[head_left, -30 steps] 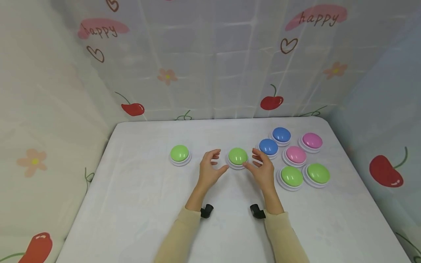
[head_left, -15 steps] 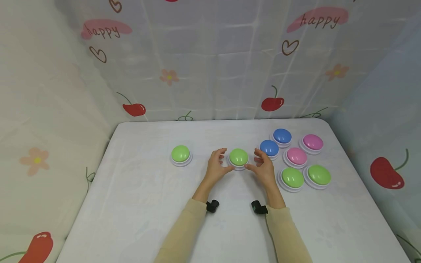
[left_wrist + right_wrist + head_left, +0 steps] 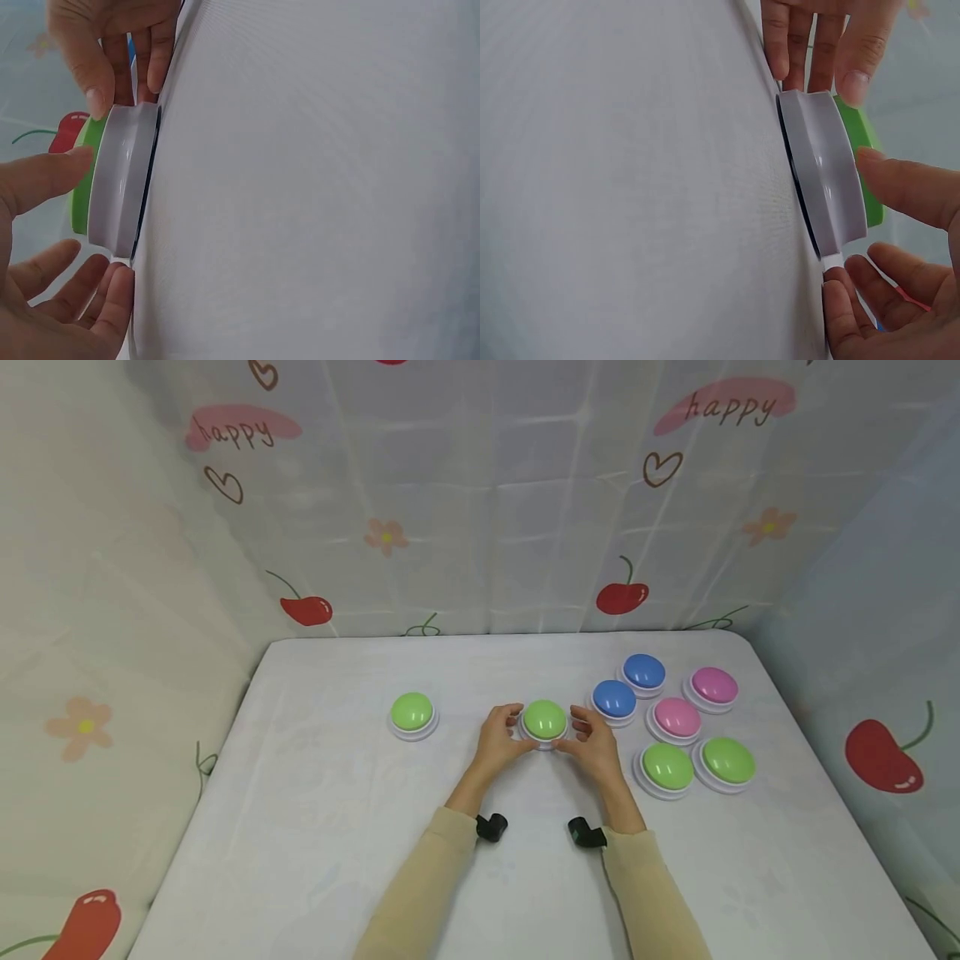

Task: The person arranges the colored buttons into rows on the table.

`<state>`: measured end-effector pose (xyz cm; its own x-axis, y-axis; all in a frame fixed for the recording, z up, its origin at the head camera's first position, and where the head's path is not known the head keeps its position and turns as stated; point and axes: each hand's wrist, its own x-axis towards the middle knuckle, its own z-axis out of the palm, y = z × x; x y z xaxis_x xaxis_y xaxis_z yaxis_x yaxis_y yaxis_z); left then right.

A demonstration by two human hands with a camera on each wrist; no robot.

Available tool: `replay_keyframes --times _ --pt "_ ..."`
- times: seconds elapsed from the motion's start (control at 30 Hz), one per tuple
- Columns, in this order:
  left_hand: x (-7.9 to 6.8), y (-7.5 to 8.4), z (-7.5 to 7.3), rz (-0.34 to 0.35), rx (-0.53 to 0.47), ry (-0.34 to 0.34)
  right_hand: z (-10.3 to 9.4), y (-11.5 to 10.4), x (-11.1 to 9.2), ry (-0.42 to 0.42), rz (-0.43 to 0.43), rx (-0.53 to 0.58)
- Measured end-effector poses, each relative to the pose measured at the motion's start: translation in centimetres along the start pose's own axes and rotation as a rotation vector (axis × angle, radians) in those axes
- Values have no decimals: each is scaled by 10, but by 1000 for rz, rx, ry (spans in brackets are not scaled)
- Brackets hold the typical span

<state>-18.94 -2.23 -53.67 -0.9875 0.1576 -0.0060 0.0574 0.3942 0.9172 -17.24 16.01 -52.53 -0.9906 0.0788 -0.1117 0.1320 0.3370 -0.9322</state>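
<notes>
A round push button with a green dome (image 3: 545,718) and a white base (image 3: 121,184) sits on the white table, between the two hands. My left hand (image 3: 497,742) holds its left side, thumb at the near edge and fingers curled around the base. From the right, my right hand (image 3: 597,752) holds it the same way, its thumb (image 3: 904,184) overlapping the green dome in the right wrist view. The two thumbs nearly meet in front of the button. In the left wrist view, the dark underside edge of the base lies close along the tabletop.
Another green button (image 3: 412,712) stands alone to the left. At right is a cluster: two blue buttons (image 3: 614,698), two pink ones (image 3: 677,717) and two more green ones (image 3: 668,766). A printed curtain (image 3: 480,502) rises behind the table (image 3: 315,843).
Both hands have closed in on the middle green button, the left moving right and the right drawing inward at the end. The button stays in place.
</notes>
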Motion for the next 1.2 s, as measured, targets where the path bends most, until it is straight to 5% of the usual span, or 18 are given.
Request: replay_keyframes --times 0.53,0.87,1.2 --pt "3 1 1 14 68 16 8 0 1 0 -14 -18" --pt "1 0 -2 -4 20 38 10 -1 1 -8 -31 -14" --pt "-4 6 -22 28 7 148 26 -18 6 -23 -66 -12"
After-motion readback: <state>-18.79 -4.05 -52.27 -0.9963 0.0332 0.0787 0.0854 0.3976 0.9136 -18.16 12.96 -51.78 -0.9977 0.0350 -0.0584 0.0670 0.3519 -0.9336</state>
